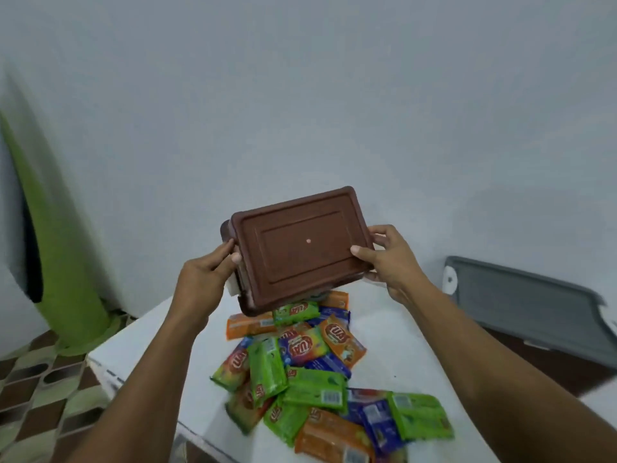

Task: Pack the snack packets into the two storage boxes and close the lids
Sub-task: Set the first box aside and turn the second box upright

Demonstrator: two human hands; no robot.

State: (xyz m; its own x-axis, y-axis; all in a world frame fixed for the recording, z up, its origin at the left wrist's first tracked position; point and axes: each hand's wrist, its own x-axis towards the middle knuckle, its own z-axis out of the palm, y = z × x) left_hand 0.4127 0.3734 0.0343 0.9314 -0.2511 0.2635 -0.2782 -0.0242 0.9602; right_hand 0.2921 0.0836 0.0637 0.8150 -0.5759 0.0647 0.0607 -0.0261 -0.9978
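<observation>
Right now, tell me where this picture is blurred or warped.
Head view: green shape at the left edge smeared and bowed by the wide lens; brown box and snack packets at centre sharper, print slightly soft; flat light, no glare.

**Surroundings, off-task**

White worktop (394, 345), front-left edge scuffed. Behind it a plain pale wall (300, 95). Far left: tall green curved form (60, 262), blurred, standing on the floor. Floor tiles (40, 379) patterned in brown, cream and green. Right of the worktop: a grey rimmed panel (521, 305), tilted, lower than the worktop.
</observation>
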